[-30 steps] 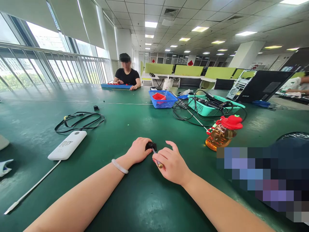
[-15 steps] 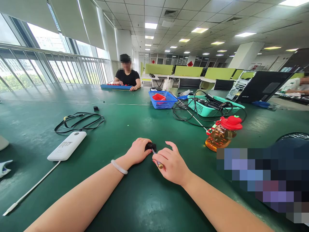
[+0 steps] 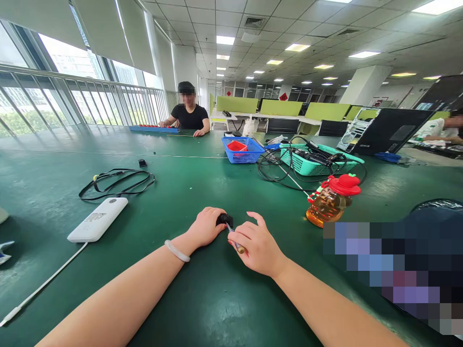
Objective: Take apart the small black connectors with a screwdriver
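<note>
Near the middle of the green table [image 3: 173, 299], my left hand [image 3: 207, 226] grips a small black block-like part [image 3: 225, 220] whose exact kind I cannot make out. A pale ring-shaped bracelet [image 3: 177, 251] circles that wrist. My right hand [image 3: 256, 246] is closed around a small screwdriver [image 3: 236, 240], its index finger raised. The driver's thin metal tip points at the near side of the black part and appears to touch it. My left fingers hide part of the black piece.
A white power bank [image 3: 98, 220] with cables lies left. Right are a red-lidded bottle [image 3: 331, 202], a blue basket [image 3: 242, 153] and a green basket [image 3: 314, 166] with tangled black cables. Across the table sits a person [image 3: 190, 115] behind a blue tray [image 3: 154, 129].
My hands, the screwdriver and the black part hold nearly the same pose. Across the table, the blue tray has shifted left along with the person's hand.
</note>
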The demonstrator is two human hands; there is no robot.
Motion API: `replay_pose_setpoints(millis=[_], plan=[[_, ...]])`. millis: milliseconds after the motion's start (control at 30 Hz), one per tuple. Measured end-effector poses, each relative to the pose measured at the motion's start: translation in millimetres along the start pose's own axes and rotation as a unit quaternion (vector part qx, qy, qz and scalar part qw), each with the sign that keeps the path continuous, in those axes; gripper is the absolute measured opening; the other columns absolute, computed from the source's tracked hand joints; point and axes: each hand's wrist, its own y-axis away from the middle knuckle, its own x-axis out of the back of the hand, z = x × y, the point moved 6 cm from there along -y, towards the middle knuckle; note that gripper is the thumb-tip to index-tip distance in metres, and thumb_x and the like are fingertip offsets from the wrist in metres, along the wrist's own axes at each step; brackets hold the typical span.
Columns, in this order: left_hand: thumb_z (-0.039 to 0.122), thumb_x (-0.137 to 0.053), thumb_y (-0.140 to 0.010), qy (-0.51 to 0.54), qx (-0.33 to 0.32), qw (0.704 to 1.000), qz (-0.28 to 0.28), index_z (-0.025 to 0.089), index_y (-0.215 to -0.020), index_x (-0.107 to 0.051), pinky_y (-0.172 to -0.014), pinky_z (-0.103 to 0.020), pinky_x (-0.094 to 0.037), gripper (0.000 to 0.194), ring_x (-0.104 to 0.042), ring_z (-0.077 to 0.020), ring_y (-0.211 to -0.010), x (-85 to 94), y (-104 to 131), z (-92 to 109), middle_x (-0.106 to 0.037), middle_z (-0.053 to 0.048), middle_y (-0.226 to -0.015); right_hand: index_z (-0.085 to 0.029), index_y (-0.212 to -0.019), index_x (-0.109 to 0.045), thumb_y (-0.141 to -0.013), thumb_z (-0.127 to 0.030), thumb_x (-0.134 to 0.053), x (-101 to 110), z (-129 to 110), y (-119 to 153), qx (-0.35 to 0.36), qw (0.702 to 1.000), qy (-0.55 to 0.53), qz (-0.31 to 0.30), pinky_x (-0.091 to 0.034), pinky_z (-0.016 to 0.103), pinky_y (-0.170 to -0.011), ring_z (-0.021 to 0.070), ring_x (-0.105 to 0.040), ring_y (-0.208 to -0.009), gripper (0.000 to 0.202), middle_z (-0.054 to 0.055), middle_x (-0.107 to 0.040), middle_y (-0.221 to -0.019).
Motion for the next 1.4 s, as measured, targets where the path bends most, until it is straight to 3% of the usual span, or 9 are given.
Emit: replay_pose_setpoints(millis=[467, 667, 1133, 1400], plan=[[0.022, -0.058, -0.084, 0.002, 0.004, 1.000, -0.004, 0.022, -0.113, -0.062, -0.106, -0.046, -0.041, 0.029, -0.053, -0.0283, -0.119, 0.4, 0.2, 1.2, -0.067, -0.006, -0.120, -0.022, -0.087, -0.061, -0.081, -0.010, -0.052, 3.8, 0.6, 1.4, 0.014, 0.999, -0.030, 0.008, -0.037, 0.042, -0.103, 0.0125, -0.052, -0.067, 0.016, -0.003, -0.060, -0.071], [0.022, -0.059, -0.084, 0.001, 0.001, 1.000, 0.004, 0.023, -0.112, -0.062, -0.105, -0.046, -0.042, 0.029, -0.053, -0.0279, -0.118, -0.4, -0.4, -1.0, -0.067, -0.006, -0.119, -0.022, -0.086, -0.061, -0.082, -0.011, -0.052, -0.2, 0.7, 1.5, 0.011, 0.999, -0.028, -0.016, -0.036, 0.041, -0.104, 0.0127, -0.052, -0.067, 0.015, -0.003, -0.060, -0.072], [0.022, -0.058, -0.085, -0.013, -0.011, 1.000, -0.003, 0.022, -0.113, -0.062, -0.105, -0.044, -0.042, 0.028, -0.054, -0.0273, -0.117, -0.9, -0.3, 1.4, -0.068, -0.005, -0.119, -0.022, -0.086, -0.061, -0.084, -0.011, -0.053, 3.5, 1.1, 1.1, 0.007, 1.000, -0.026, 0.007, -0.036, 0.041, -0.103, 0.0120, -0.052, -0.066, 0.014, -0.003, -0.059, -0.070], [0.022, -0.058, -0.085, -0.010, -0.001, 1.000, -0.008, 0.021, -0.115, -0.061, -0.106, -0.047, -0.041, 0.030, -0.052, -0.0294, -0.120, -2.9, -1.4, -0.7, -0.066, -0.006, -0.122, -0.020, -0.087, -0.061, -0.087, -0.015, -0.051, -1.2, 0.3, 0.0, -0.013, 0.999, -0.024, -0.039, -0.035, 0.041, -0.103, 0.0128, -0.052, -0.068, 0.011, -0.001, -0.059, -0.073]])
